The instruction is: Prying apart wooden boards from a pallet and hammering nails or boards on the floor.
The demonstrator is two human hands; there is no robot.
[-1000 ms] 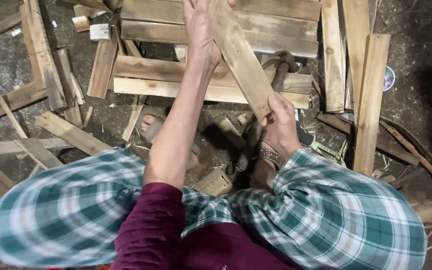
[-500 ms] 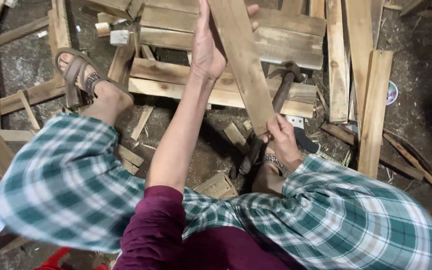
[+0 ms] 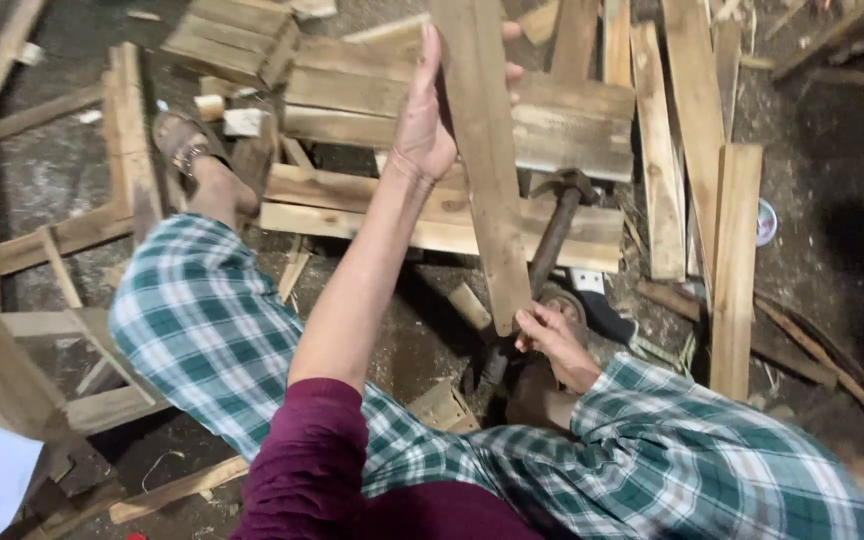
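I hold a long weathered wooden plank (image 3: 487, 170) nearly upright over the floor. My left hand (image 3: 422, 120) grips its upper part from the left side, fingers wrapped round the edge. My right hand (image 3: 552, 340) is closed on the plank's lower end, just above my right knee. A hammer with a rusty handle (image 3: 552, 235) lies on the floor behind the plank, its head resting on a stack of boards (image 3: 432, 215). My left foot in a sandal (image 3: 187, 150) is stretched out to the left.
Loose boards and offcuts cover the dirt floor: a wooden frame (image 3: 62, 235) at the left, upright planks (image 3: 732, 260) at the right, a small slatted panel (image 3: 237, 35) at the top, short blocks (image 3: 442, 405) between my legs.
The plank has swung from a slant to nearly upright, both hands still on it. My left leg has stretched out to the left, with the sandalled foot now in view.
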